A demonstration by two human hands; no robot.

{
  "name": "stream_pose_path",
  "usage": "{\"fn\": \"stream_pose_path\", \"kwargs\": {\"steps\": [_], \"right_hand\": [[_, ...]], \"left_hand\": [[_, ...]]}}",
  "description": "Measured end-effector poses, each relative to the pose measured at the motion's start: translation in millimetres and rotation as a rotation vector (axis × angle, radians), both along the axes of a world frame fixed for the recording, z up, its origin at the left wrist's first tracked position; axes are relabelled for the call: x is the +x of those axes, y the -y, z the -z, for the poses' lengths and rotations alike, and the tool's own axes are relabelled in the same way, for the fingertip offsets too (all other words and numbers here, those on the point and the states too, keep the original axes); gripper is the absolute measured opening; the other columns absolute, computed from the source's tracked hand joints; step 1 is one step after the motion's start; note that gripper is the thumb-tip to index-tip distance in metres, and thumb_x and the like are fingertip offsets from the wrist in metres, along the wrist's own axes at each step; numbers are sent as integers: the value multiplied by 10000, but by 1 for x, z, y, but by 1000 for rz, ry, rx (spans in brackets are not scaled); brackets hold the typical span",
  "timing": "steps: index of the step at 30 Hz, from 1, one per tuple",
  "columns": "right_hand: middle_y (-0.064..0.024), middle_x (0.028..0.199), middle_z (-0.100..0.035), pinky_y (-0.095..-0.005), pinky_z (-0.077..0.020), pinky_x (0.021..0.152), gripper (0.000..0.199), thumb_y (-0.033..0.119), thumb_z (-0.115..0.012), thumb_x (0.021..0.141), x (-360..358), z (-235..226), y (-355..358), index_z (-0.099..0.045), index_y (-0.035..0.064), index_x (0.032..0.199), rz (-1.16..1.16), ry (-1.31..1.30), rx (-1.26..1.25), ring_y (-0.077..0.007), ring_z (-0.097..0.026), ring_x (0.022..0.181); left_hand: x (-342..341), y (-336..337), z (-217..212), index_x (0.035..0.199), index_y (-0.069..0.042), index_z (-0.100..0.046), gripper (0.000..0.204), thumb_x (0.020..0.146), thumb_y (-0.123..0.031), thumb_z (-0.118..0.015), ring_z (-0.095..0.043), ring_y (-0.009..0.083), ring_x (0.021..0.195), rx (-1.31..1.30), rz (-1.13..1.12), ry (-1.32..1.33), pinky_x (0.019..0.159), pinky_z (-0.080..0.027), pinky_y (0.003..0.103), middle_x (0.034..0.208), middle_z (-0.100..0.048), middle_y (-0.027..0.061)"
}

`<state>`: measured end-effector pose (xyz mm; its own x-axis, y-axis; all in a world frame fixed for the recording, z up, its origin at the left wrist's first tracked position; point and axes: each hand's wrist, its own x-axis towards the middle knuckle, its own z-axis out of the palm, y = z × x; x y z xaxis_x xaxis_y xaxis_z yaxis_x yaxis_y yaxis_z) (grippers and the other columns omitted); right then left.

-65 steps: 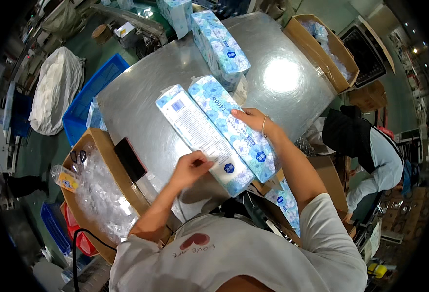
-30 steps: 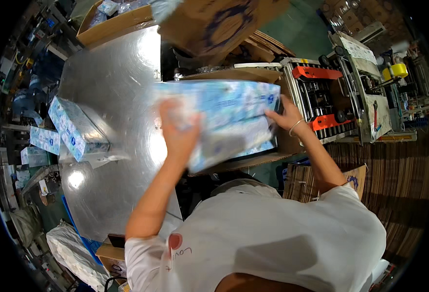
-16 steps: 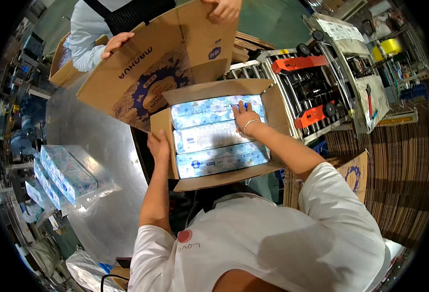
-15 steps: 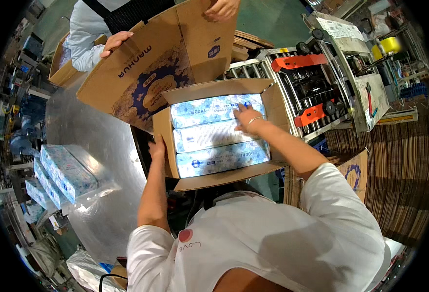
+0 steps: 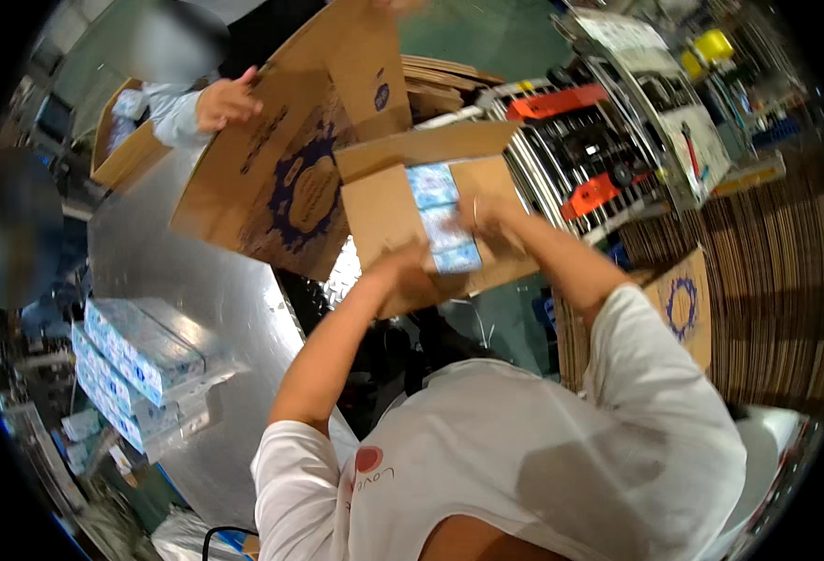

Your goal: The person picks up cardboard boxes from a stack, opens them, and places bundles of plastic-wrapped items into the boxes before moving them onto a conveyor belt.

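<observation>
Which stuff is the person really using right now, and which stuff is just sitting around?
In use:
- cardboard box, flaps partly folded in
- blue-and-white packs inside it
- left hand and right hand on the flaps

Just sitting around:
- wrapped packs on the metal table
- flat cardboard stack

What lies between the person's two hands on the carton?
In the head view, blue-and-white packs show in the gap between the carton's flaps, between left hand and right hand.

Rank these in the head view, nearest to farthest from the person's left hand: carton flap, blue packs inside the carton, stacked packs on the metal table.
1. Carton flap: under the left hand.
2. Blue packs: just right, inside the carton.
3. Stacked packs: far left, on the metal table.
</observation>
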<state>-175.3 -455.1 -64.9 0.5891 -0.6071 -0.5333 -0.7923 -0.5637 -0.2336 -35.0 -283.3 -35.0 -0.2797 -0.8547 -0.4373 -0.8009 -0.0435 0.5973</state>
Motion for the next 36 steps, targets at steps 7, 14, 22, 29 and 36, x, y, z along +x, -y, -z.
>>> {"fn": "stream_pose_path", "kwargs": {"steps": [7, 14, 22, 29, 36], "right_hand": [[-229, 958, -551, -427, -366, 899, 436, 395, -494, 804, 36, -72, 51, -587, -10, 935, 59, 499, -566, -379, -491, 965], [-189, 1375, -261, -456, -126, 1066, 552, 380, -401, 870, -105, 49, -25, -336, 21, 1285, 36, 426, -503, -311, -192, 1305], [-225, 1232, -401, -494, -196, 1013, 502, 343, -382, 874, -81, 38, 119, -368, 27, 1264, 223, 350, -520, -399, -294, 1201], [-245, 1378, -218, -441, -86, 1067, 582, 361, -334, 877, -133, 46, 191, -295, -32, 1304, 252, 393, -552, -356, -131, 1310], [-237, 1349, -281, -430, -117, 1072, 555, 293, -401, 848, -217, 45, 277, -328, -62, 1267, 510, 479, -673, -361, -212, 1282]], "left_hand": [[30, -29, 69, 1381, -50, -116, 1100, 580, -448, -757, -72, 381, 1317, -351, -757, 55, 1030, -153, 499, 1418, -90, 245], [11, -12, 79, 1364, 35, -94, 666, 894, -251, -470, -197, 295, 1298, -470, -1056, -549, 1052, -167, 344, 1411, -152, 229], [-139, 36, 61, 1358, 47, -48, 653, 928, -307, -387, -263, 280, 1238, -531, -1513, -452, 1027, -206, 359, 1388, -180, 218], [-157, 176, 109, 1359, 48, -73, 697, 907, -360, -413, -266, 332, 1249, -610, -1308, -249, 1023, -219, 375, 1382, -175, 263], [-193, 327, 109, 1355, 61, -90, 657, 910, -293, -420, -339, 317, 1217, -577, -1084, -276, 997, -268, 325, 1353, -257, 274]]}}
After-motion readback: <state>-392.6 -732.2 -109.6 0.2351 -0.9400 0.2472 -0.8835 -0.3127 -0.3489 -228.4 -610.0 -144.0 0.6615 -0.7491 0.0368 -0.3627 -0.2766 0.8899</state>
